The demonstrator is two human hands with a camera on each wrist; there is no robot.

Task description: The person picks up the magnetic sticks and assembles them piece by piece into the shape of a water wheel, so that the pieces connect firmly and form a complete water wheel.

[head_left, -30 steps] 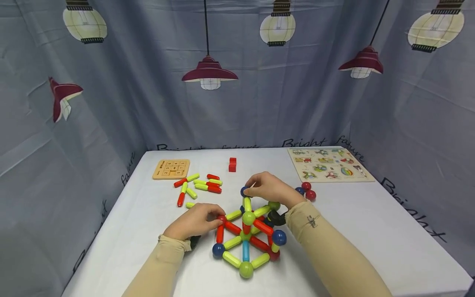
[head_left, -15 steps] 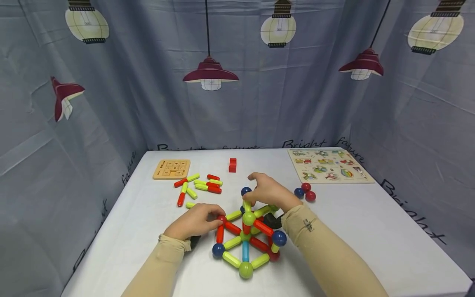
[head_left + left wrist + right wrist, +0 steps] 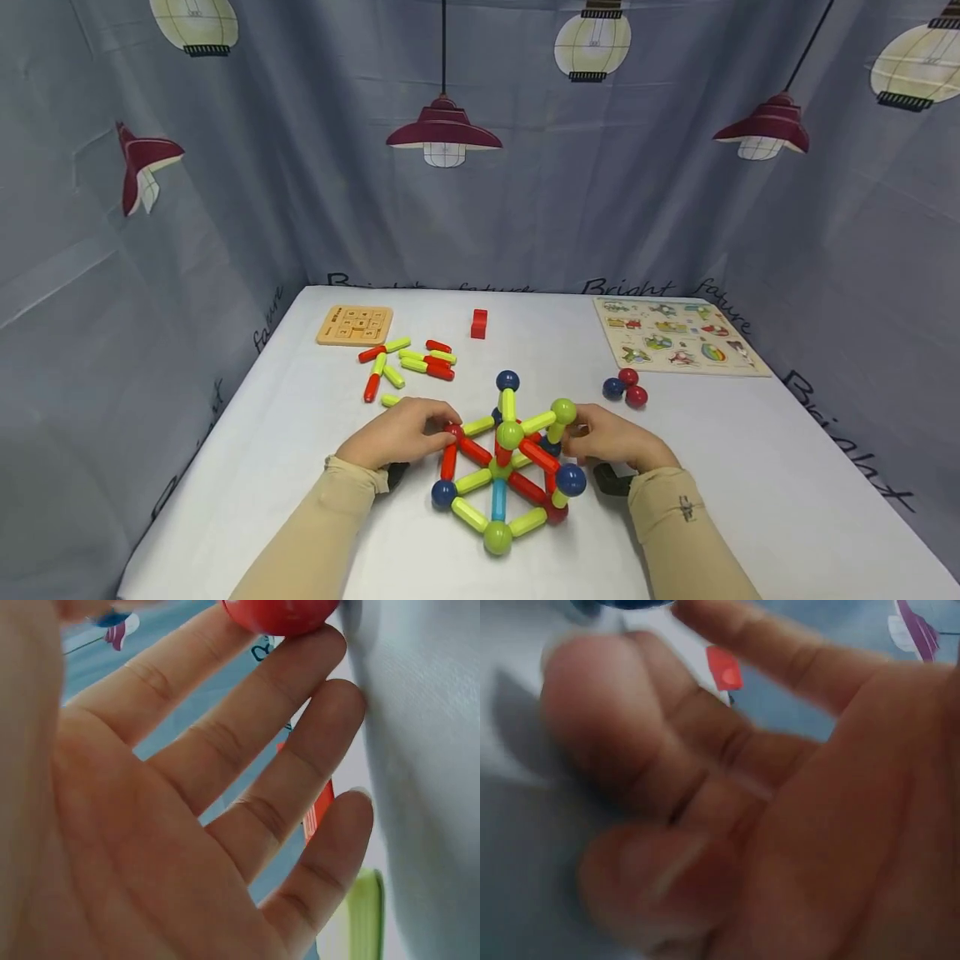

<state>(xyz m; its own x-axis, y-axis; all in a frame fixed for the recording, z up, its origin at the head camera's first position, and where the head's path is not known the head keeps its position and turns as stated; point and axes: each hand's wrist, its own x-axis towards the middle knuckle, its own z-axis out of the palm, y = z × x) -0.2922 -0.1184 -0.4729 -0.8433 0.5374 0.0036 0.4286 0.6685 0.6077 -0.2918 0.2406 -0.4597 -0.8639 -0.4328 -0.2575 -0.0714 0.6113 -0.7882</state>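
A structure of magnetic rods and balls stands at the table's middle, with a light blue rod (image 3: 498, 500) at its front and a dark blue ball (image 3: 507, 381) on top. My left hand (image 3: 405, 432) pinches the red ball (image 3: 453, 431) at its left corner; in the left wrist view this red ball (image 3: 281, 611) sits at the fingertips. On the far side, my right hand (image 3: 611, 437) has thumb and index finger at a low blue ball (image 3: 550, 445), partly hidden behind rods. The right wrist view shows the index fingertip against this blue ball (image 3: 634, 602), other fingers curled.
Loose red and yellow-green rods (image 3: 427, 367) lie at the back left, near a wooden number puzzle (image 3: 355, 325). A red block (image 3: 478, 323) stands at the back. Several loose balls (image 3: 636, 396) sit right, before a picture board (image 3: 678, 337).
My right hand has let go of the top blue ball and moved down and right to the low blue ball. The left hand stays at the red ball. The head view has shifted slightly.
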